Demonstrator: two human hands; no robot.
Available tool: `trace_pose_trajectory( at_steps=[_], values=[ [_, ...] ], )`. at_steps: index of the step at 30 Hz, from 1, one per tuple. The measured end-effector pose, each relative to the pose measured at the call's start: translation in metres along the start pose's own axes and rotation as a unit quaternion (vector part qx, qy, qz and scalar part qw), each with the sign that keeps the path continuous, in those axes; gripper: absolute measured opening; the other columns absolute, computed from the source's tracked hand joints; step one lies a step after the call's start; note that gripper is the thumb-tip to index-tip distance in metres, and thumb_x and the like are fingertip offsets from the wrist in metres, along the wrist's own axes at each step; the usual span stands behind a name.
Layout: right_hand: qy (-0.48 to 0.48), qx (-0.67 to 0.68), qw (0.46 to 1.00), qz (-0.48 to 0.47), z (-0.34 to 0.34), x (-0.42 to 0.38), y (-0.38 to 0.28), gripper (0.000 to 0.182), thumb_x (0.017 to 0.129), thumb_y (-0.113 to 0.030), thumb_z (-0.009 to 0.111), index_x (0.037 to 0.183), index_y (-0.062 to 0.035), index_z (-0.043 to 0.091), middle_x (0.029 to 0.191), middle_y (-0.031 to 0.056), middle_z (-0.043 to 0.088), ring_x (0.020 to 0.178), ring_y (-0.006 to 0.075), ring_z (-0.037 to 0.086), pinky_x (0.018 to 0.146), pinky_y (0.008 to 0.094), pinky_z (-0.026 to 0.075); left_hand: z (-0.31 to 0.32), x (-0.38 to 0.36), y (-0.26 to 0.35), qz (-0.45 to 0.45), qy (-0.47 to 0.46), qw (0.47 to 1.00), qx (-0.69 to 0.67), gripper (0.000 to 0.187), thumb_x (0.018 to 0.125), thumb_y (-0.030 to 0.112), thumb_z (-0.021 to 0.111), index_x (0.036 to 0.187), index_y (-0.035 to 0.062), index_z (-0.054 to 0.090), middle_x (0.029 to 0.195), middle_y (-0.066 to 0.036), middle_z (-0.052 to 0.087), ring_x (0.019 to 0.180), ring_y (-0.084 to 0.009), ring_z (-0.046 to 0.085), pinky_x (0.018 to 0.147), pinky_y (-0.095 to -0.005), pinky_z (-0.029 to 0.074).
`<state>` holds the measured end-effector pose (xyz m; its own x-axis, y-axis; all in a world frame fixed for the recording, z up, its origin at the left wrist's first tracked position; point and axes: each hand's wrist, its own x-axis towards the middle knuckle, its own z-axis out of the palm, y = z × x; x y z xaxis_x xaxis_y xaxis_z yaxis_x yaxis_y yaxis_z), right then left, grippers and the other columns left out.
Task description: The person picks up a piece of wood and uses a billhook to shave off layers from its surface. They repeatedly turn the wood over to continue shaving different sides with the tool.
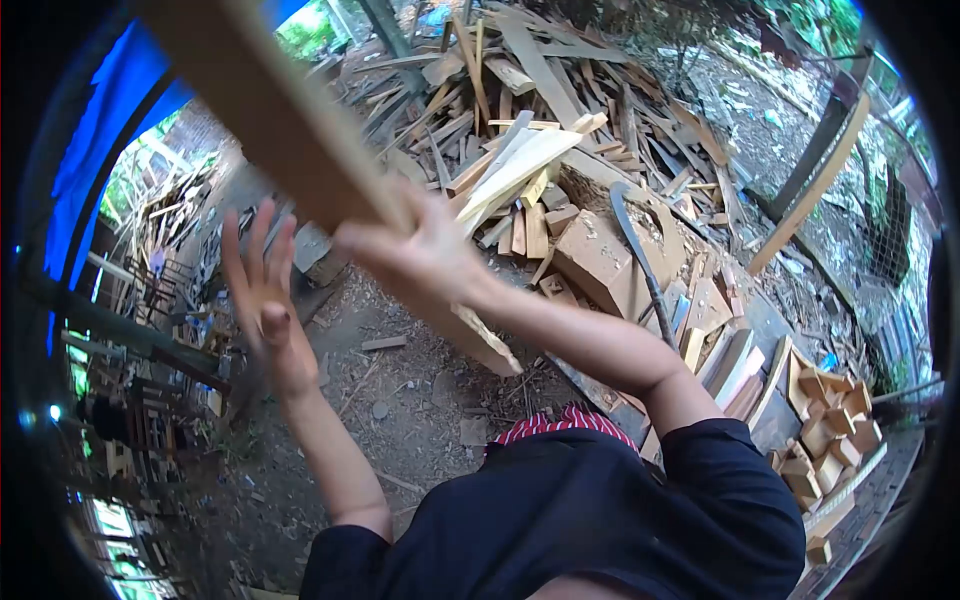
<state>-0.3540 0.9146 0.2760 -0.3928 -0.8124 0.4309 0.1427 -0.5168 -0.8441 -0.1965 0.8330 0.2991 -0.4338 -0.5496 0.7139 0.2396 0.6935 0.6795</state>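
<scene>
My right hand (435, 250) is wrapped round a long wooden plank (290, 130). The plank slants from the top left, close to the camera, down to a rough, splintered lower end near the middle of the view. To the left of the plank, my left hand (268, 305) is raised with its fingers spread, holding nothing and apart from the wood. A curved machete (640, 250) lies beyond my right forearm, against a large wood block (595, 250) on the bench.
Scrap wood (560, 70) is heaped ahead. Small cut blocks (830, 430) fill the right side of the bench (765, 315). An upright post (815, 180) leans at the right. Wood chips litter the dirt ground (400, 410), and a blue tarp (110, 130) hangs at the left.
</scene>
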Motion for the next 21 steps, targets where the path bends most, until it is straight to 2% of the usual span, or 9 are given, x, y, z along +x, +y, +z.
trace_pose_trajectory(
  at_steps=[2,4,5,8,10,15,17,19,21],
  values=[
    [-0.046,-0.085,0.991,-0.097,0.018,-0.006,0.041,0.058,0.075,-0.049,0.072,0.104,-0.0012,0.058,0.080,0.0105,0.064,0.066,0.0226,0.062,0.061,0.0330,0.051,0.002,0.021,0.005,-0.032,-0.098,0.989,-0.104,0.096,0.081,0.060,0.062,0.147,0.0031,0.022,0.135,-0.021,0.048,0.123,-0.0304,0.049,0.109,-0.0438,0.034],
    [-0.085,-0.169,0.977,-0.092,0.024,-0.018,0.048,0.060,0.074,-0.053,0.072,0.102,-0.0015,0.058,0.081,0.0167,0.065,0.069,0.0327,0.064,0.065,0.0365,0.053,-0.007,0.017,-0.005,-0.066,-0.022,0.988,-0.137,0.086,0.083,0.056,0.062,0.141,0.0020,0.031,0.114,-0.018,0.056,0.107,-0.0262,0.057,0.099,-0.0441,0.044],
    [-0.162,-0.208,0.964,-0.015,0.019,-0.021,0.045,0.069,0.077,-0.059,0.066,0.114,-0.0016,0.056,0.096,0.0225,0.064,0.089,0.0372,0.063,0.078,0.0413,0.052,-0.010,0.006,-0.014,-0.073,0.020,0.983,-0.169,0.081,0.084,0.056,0.062,0.138,0.0023,0.034,0.111,-0.017,0.056,0.103,-0.0251,0.058,0.096,-0.0431,0.046],
    [-0.169,-0.359,0.890,-0.223,0.007,-0.024,0.053,0.078,0.082,-0.063,0.058,0.131,-0.0026,0.048,0.116,0.0248,0.057,0.109,0.0361,0.056,0.093,0.0450,0.045,-0.027,0.000,-0.010,-0.072,0.072,0.970,-0.221,0.072,0.085,0.053,0.062,0.130,0.0017,0.040,0.104,-0.015,0.054,0.091,-0.0235,0.057,0.088,-0.0387,0.048],
    [-0.208,-0.366,0.890,-0.176,-0.025,-0.032,0.058,0.073,0.091,-0.056,0.048,0.142,-0.0047,0.037,0.128,0.0238,0.050,0.117,0.0359,0.052,0.099,0.0459,0.040,-0.059,0.015,0.003,-0.069,0.061,0.975,-0.204,0.071,0.084,0.054,0.062,0.122,-0.0023,0.044,0.103,-0.015,0.054,0.094,-0.0248,0.056,0.085,-0.0358,0.047],
    [0.051,-0.379,0.914,0.133,-0.166,-0.104,0.124,0.039,0.095,-0.034,0.051,0.118,-0.0051,0.063,0.113,0.0181,0.064,0.108,0.0313,0.060,0.092,0.0414,0.047,-0.155,0.076,0.051,0.028,0.060,0.967,-0.246,0.074,0.074,0.040,0.072,0.122,-0.0042,0.037,0.114,-0.016,0.043,0.106,-0.0265,0.049,0.096,-0.0373,0.043],
    [0.182,-0.392,0.876,0.212,-0.223,-0.151,0.148,0.034,0.094,-0.031,0.053,0.112,-0.0040,0.064,0.110,0.0184,0.065,0.096,0.0317,0.065,0.085,0.0401,0.049,-0.191,0.100,0.069,0.048,0.105,0.977,-0.181,0.064,0.077,0.043,0.061,0.115,-0.0076,0.049,0.112,-0.018,0.050,0.106,-0.0296,0.051,0.097,-0.0399,0.043],
    [0.272,-0.528,0.790,0.152,-0.266,-0.189,0.163,0.027,0.092,-0.024,0.056,0.108,-0.0054,0.066,0.101,0.0224,0.064,0.088,0.0385,0.063,0.082,0.0434,0.049,-0.202,0.112,0.081,0.053,0.159,0.979,-0.120,0.065,0.078,0.046,0.057,0.112,-0.0092,0.051,0.111,-0.019,0.051,0.108,-0.0309,0.051,0.097,-0.0417,0.043],
    [0.302,-0.615,0.702,0.193,-0.304,-0.211,0.182,0.036,0.090,-0.025,0.059,0.121,-0.0068,0.058,0.111,0.0224,0.057,0.102,0.0385,0.055,0.088,0.0455,0.046,-0.181,0.115,0.082,0.072,0.157,0.976,-0.132,0.062,0.080,0.047,0.052,0.108,-0.0088,0.056,0.108,-0.019,0.056,0.106,-0.0317,0.054,0.095,-0.0442,0.044]
  ],
)
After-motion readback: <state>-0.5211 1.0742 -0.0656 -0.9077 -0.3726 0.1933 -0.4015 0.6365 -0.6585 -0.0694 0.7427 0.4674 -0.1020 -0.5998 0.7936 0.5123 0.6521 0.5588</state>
